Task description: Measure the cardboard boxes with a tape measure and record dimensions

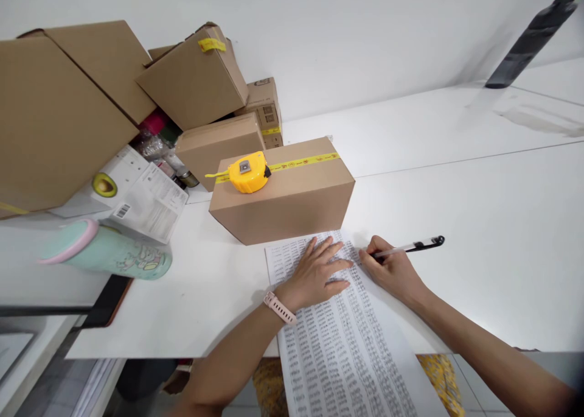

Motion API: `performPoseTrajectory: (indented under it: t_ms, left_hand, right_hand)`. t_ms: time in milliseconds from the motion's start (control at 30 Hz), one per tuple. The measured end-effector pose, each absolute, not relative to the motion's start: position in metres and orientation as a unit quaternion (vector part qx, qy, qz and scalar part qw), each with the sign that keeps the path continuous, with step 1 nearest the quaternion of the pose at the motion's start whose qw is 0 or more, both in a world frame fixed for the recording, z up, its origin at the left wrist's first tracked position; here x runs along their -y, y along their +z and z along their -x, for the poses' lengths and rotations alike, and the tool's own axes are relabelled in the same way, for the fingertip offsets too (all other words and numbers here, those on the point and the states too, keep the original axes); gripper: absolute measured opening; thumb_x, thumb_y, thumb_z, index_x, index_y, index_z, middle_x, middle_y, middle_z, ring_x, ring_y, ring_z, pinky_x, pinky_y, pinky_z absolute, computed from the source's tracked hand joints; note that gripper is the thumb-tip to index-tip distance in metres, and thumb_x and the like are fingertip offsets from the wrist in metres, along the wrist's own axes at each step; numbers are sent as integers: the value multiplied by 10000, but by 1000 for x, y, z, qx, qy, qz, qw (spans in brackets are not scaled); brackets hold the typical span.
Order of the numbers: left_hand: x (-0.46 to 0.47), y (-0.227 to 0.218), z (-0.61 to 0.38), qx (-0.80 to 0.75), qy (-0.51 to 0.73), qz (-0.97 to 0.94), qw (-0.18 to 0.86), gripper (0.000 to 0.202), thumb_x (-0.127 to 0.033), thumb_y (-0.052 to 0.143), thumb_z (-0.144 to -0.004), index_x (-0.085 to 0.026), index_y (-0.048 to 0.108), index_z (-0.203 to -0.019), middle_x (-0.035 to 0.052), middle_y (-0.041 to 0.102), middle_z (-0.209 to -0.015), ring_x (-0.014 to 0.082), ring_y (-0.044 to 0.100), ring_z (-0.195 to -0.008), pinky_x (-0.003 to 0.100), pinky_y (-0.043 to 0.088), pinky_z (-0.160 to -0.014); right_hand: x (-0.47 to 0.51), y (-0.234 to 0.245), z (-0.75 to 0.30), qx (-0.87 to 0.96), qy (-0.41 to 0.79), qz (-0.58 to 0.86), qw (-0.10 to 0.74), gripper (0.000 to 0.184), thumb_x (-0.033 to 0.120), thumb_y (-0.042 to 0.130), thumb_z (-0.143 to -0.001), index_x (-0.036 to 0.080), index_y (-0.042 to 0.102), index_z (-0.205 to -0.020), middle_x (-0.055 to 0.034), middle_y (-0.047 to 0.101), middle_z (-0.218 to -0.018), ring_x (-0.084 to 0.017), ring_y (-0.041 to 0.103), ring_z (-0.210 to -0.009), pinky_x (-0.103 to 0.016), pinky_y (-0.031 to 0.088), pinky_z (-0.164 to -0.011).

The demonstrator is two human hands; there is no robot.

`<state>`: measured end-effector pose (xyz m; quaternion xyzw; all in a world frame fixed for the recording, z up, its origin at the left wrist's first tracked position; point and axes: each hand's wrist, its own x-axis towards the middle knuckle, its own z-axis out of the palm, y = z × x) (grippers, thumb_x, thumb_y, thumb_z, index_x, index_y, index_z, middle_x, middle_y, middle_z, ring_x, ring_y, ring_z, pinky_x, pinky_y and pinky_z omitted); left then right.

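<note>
A long sheet of paper (314,338) covered in columns of handwriting lies on the white table and hangs over its front edge. Flat on its upper part rests my left hand (317,274), fingers spread, with a pink strap round the wrist. My right hand (390,268) is closed round a pen (422,244) with a clear barrel and black cap end; its tip is hidden by my fingers, close to the sheet's right edge. Just beyond the paper stands a cardboard box (287,213) sealed with yellow tape. On top of that box sits a yellow tape measure (249,172).
Several more cardboard boxes (191,82) are piled at the back left. A mint tumbler (114,249) lies in view at the left beside a white carton (141,192) and a dark flat object (109,301). A dark bottle (524,45) stands at the far right.
</note>
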<state>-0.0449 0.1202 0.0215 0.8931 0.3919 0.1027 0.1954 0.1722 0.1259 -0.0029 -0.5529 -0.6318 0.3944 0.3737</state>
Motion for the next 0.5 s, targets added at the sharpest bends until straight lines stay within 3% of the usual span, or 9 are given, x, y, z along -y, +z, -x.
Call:
performPoseTrajectory:
  t_ms: [500]
  left_hand:
    - [-120, 21, 46, -390, 105, -894, 195, 425, -439, 567, -944, -276, 578, -1337, 70, 348, -1587, 257, 183, -1512, 509, 100, -1239]
  right_hand:
    - [-125, 0, -172, 617, 387, 564, 388, 290, 412, 562, -891, 236, 420, -709, 55, 389, -581, -113, 339, -519, -267, 276, -479]
